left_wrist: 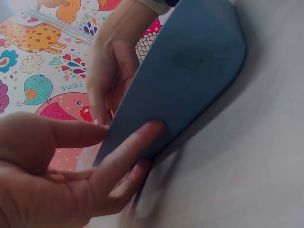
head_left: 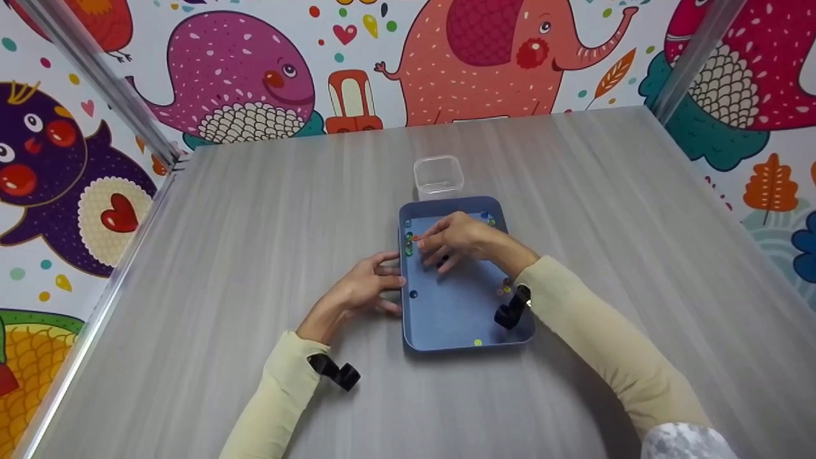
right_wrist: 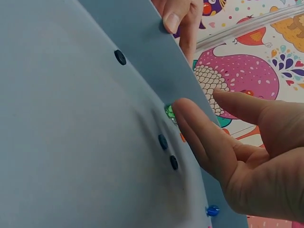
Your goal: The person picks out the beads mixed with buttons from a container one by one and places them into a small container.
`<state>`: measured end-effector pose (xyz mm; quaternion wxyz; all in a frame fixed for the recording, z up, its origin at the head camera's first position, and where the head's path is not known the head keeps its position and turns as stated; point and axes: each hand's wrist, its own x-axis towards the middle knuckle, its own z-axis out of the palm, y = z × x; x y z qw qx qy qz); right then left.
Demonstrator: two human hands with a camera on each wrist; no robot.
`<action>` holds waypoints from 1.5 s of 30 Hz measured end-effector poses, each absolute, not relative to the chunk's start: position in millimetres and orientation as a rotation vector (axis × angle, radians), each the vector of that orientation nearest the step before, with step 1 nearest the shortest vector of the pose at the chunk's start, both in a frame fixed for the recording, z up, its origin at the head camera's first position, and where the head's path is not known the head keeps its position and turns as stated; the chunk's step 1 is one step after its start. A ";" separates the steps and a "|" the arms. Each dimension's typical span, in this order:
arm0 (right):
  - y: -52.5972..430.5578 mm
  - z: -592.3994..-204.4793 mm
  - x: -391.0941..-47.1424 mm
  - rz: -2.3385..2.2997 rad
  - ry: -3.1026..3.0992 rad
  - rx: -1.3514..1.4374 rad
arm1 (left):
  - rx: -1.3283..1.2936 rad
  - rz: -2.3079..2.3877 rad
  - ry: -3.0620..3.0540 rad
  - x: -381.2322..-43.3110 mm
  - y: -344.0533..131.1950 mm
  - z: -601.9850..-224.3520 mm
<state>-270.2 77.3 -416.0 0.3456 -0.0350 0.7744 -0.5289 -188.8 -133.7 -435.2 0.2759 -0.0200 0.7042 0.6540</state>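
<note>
A blue rectangular tray [head_left: 456,319] lies on the table with small buttons and shiny beads scattered inside. My left hand [head_left: 364,285] rests against the outside of its left wall, fingertips touching the wall [left_wrist: 190,61] and thumb near the rim. Over the tray, my right hand [head_left: 456,237] reaches to the left wall, fingers extended and thumb apart. Its fingertips are close to a green bead [right_wrist: 170,112] and a small orange piece [right_wrist: 183,137], partly hidden behind the fingers. Two dark buttons [right_wrist: 163,141] lie beneath the hand; another dark button [right_wrist: 120,57] is nearer the left hand.
Behind the tray stands a clear plastic container [head_left: 438,175]. A yellow button [head_left: 478,342] lies by the tray's near wall, and a blue bead [right_wrist: 213,210] by the far wall. Printed panels with cartoon animals border the grey table [head_left: 255,223].
</note>
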 end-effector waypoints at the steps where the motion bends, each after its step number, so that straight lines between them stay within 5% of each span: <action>1: 76.4 -417.2 -270.5 -1.375 2.004 -0.086 | -0.054 1.758 1.893 -188.9 -133.8 -435.3; 45: 46.0 -433.5 -276.3 -1.332 2.052 0.163 | -0.064 1.759 1.883 -188.9 -133.8 -435.8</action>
